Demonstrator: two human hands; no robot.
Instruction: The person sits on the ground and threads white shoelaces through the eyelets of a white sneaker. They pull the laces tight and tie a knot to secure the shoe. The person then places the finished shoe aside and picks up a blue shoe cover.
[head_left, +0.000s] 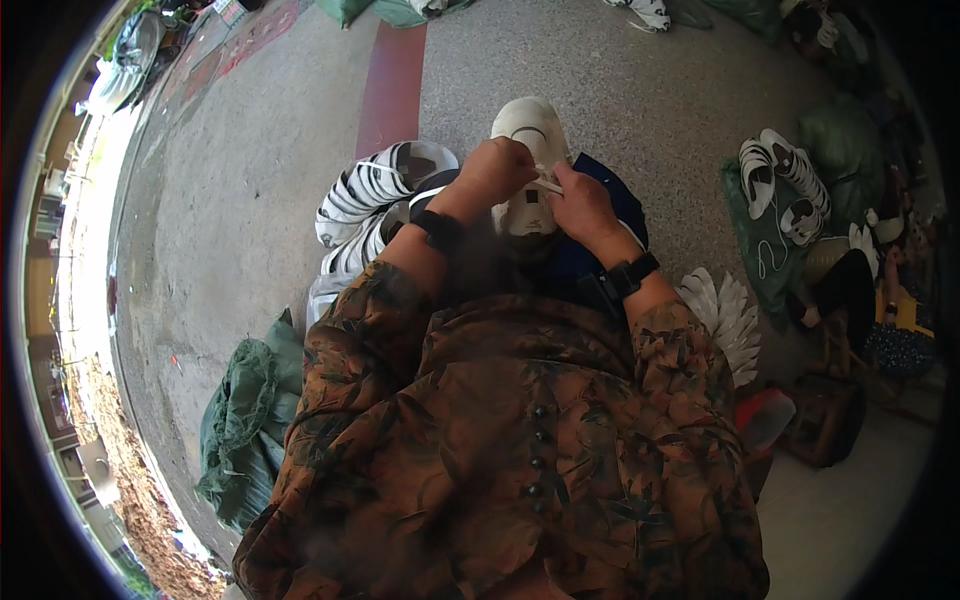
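Note:
A white shoe (531,130) rests on my lap over dark blue cloth (610,195), toe pointing away from me. My left hand (497,170) grips the shoe's left side near the lace area, fingers curled. My right hand (580,205) pinches a thin white lace (548,184) at the shoe's middle. Both wrists carry black bands. The heel end of the shoe is hidden behind my hands.
A pile of white shoes with dark stripes (375,200) lies at my left. White insoles (725,315) fan out at my right. More shoes (785,185) sit on a green sack further right beside another seated person (860,290). A green sack (245,420) lies lower left on the concrete floor.

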